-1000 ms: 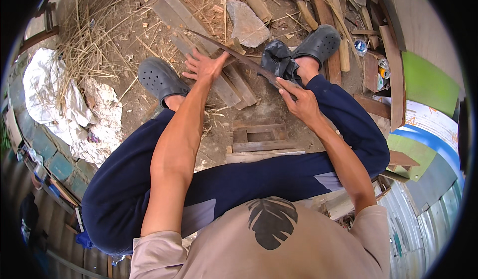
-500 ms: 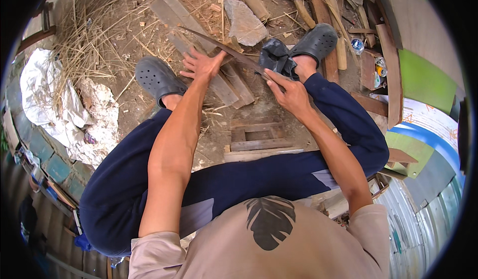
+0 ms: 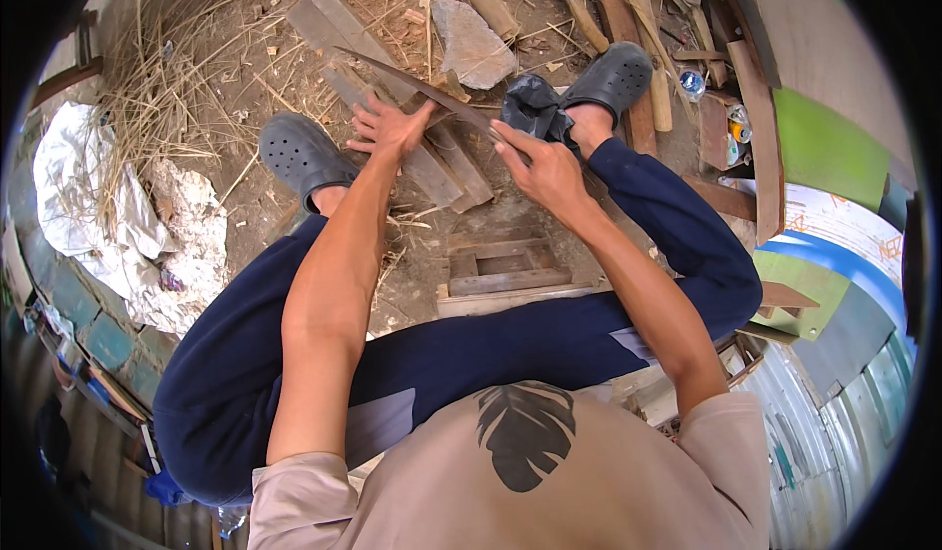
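Observation:
My right hand (image 3: 548,169) is closed around the near end of a tool with a long, tapering brown blade (image 3: 432,91). The grip is hidden by my fingers, so I cannot tell a handsaw from a machete. Its narrow tip points to the far left, across several grey wooden planks (image 3: 439,172) on the ground. On those planks rests my left hand (image 3: 391,130), fingers spread, its thumb close to the blade. A small wood block (image 3: 449,85) shows just beyond the blade. Black plastic (image 3: 535,106) lies between my right hand and my right shoe.
My dark clogs (image 3: 306,160) stand on either side of the planks. A grey stone slab (image 3: 473,44) lies beyond them, dry straw (image 3: 186,79) and white sacking (image 3: 93,192) to the left. A small wooden frame (image 3: 510,282) sits near my legs; boards (image 3: 765,148) line the right.
My right hand and the blade have slid a little to the far left. My left hand stays on the planks. The whole view has shifted slightly.

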Demonstrator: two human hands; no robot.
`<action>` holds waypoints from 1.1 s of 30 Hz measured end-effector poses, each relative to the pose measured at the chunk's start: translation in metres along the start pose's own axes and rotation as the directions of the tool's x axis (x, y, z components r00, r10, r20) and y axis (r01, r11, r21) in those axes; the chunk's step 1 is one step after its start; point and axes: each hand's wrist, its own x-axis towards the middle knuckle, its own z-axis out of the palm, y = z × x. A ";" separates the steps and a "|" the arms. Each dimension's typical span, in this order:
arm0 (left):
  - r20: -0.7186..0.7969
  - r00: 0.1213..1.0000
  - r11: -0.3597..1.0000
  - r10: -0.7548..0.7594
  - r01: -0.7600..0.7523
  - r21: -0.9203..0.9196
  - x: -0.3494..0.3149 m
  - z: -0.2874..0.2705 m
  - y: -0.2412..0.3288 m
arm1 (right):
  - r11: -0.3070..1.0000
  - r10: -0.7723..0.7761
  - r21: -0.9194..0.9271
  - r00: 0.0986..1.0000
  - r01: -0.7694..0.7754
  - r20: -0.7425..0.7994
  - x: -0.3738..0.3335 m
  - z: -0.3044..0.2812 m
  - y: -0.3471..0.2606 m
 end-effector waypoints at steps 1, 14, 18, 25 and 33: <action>0.009 1.000 1.000 0.027 -0.027 -0.001 0.001 0.000 -0.002 | 0.999 -0.040 0.019 0.999 0.041 -0.035 0.009 0.005 -0.002; 0.020 0.989 0.989 0.150 -0.150 0.014 -0.001 -0.004 -0.016 | 0.996 0.058 -0.072 0.997 -0.055 0.042 -0.012 -0.012 -0.004; 0.014 0.990 0.990 0.141 -0.141 0.022 0.002 -0.004 -0.017 | 0.999 0.020 -0.043 0.999 -0.018 0.039 0.002 -0.009 -0.011; 0.006 0.989 0.989 0.145 -0.144 -0.015 -0.005 -0.006 -0.014 | 0.989 0.008 -0.149 0.999 -0.002 0.040 -0.052 -0.047 0.021; 0.014 0.988 0.988 0.154 -0.153 -0.024 -0.003 -0.003 -0.017 | 0.985 -0.169 0.032 0.982 0.172 -0.080 -0.007 -0.013 0.021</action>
